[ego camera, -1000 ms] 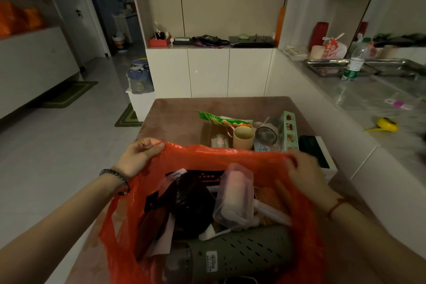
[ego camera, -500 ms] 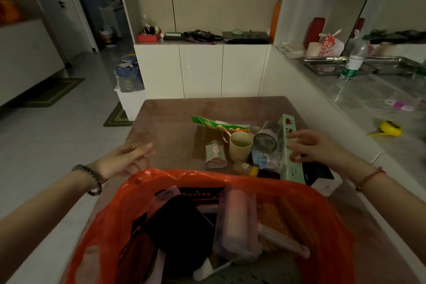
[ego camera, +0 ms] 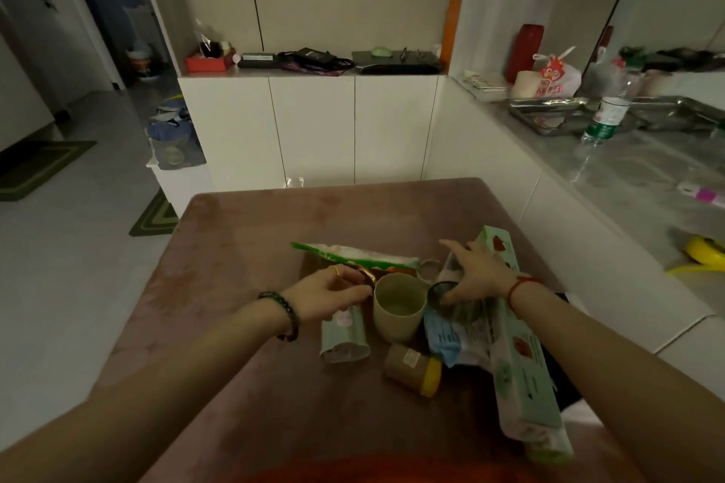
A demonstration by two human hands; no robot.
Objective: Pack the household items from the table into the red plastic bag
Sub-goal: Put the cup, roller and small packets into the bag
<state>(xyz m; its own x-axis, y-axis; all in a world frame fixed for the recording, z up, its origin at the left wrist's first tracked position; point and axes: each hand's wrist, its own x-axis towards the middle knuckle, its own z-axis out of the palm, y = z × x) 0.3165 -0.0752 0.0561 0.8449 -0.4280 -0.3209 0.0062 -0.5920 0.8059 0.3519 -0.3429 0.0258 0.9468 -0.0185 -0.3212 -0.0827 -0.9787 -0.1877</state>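
Note:
Only the rim of the red plastic bag [ego camera: 392, 471] shows, at the bottom edge. My left hand [ego camera: 327, 296] is curled round the top of a pale green pack [ego camera: 346, 335] on the brown table [ego camera: 243, 247]. My right hand [ego camera: 476, 274] rests with spread fingers on a dark round container [ego camera: 455, 306]. Between my hands stands a beige cup [ego camera: 398, 308]. A small jar with a yellow lid [ego camera: 412, 367] lies in front of it. A long green box [ego camera: 520, 365] runs under my right forearm. A green snack packet [ego camera: 353, 253] lies behind my hands.
A blue and white packet [ego camera: 445, 339] lies beneath the dark container, and a black object [ego camera: 559, 380] lies right of the box. White cabinets [ego camera: 314, 129] stand behind the table. A steel counter [ego camera: 627, 169] with a water bottle [ego camera: 606, 118] runs along the right.
Both hands let go of the red bag's rim and reached forward to the items on the table. The view tipped forward, so the bag dropped to the bottom edge.

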